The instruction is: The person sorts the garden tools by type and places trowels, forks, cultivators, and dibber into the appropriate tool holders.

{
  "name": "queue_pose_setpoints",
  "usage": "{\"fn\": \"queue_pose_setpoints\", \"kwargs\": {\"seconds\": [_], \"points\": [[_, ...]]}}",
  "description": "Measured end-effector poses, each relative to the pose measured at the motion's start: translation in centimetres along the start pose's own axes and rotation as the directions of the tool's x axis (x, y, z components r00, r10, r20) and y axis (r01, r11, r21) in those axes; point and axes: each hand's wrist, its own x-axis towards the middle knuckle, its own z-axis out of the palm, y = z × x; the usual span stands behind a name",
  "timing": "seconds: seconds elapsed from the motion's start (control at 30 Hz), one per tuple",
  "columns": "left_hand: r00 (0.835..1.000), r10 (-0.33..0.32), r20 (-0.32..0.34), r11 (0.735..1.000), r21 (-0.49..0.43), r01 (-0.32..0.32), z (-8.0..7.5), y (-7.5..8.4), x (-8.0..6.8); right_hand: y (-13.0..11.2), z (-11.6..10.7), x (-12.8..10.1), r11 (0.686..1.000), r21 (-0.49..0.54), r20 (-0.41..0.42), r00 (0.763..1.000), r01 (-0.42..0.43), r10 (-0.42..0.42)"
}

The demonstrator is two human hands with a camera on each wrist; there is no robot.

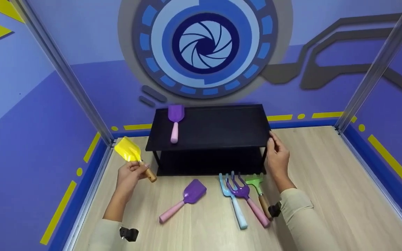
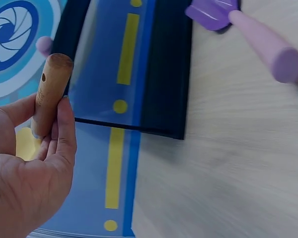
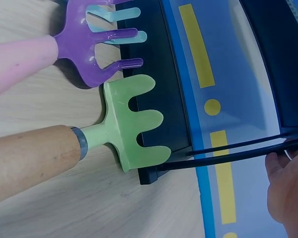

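Note:
My left hand (image 1: 128,177) pinches the wooden handle (image 2: 50,94) of a yellow hand shovel (image 1: 128,149), its blade tilted up and left, beside the left end of a black two-tier shelf (image 1: 218,127). At the shelf's right end, my right hand (image 1: 278,157) grips the edge of the top board, thumb in front; some fingertips are hidden behind it. A purple shovel with a pink handle (image 1: 176,118) lies on the top board at the left. Another purple shovel (image 1: 194,191) lies on the table before the shelf.
Right of centre on the table, a light blue fork (image 1: 236,205), a purple fork with a pink handle (image 1: 244,192) and a green rake (image 3: 131,124) with a wooden handle lie close together, tines toward the shelf. Patterned blue walls (image 1: 96,87) with metal posts (image 1: 368,69) enclose the table.

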Motion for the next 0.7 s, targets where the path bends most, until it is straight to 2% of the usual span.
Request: {"fn": "queue_pose_setpoints", "kwargs": {"seconds": [0.27,0.43,0.53,0.7], "points": [[0.999,0.032,0.000,0.999,-0.008,-0.032,1.2,1.9,0.3,-0.3,0.0,0.2,1.000,0.013,0.004,1.000,-0.025,0.025],[0.999,0.050,0.017,0.999,0.015,-0.050,2.4,3.0,0.2,-2.7,-0.1,-0.4,0.999,0.021,0.016,0.999,-0.048,0.048],[0.998,0.059,0.028,0.998,0.029,-0.060,3.3,3.6,0.0,-3.8,-0.2,-0.9,0.999,-0.003,0.027,0.999,-0.045,0.045],[0.991,0.113,0.077,0.993,0.029,-0.115,5.6,4.6,0.0,-3.4,-0.3,-0.8,0.999,0.002,0.024,0.999,-0.045,0.045]]}}
